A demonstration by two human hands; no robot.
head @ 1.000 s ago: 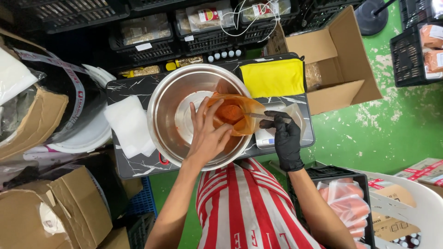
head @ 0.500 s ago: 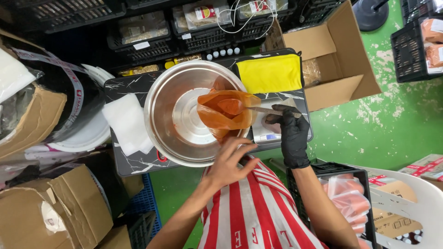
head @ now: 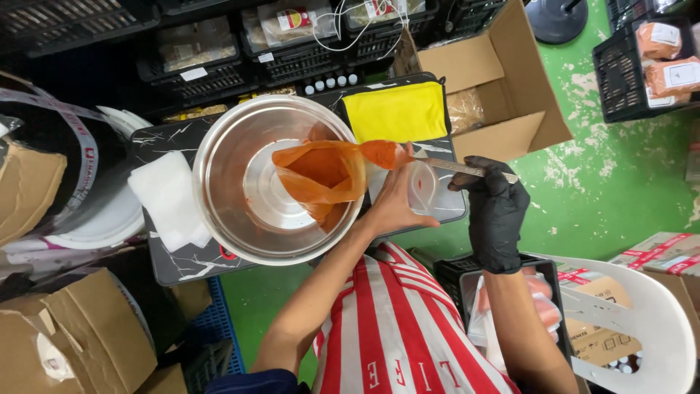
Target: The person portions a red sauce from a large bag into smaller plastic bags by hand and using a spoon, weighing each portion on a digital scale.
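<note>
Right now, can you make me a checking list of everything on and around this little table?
Surface: small dark marbled table, crowded.
Job's things: big steel bowl; orange bag of red-orange stuff over it; metal spoon heaped with the same; clear tub beside the bowl.
Clutter: white pad, yellow cloth.
Hands: bare left hand holds the bag; black-gloved right hand holds the spoon.
Cables: white wires over the dark crates.
Surroundings: green floor, cardboard boxes, white chair.
</note>
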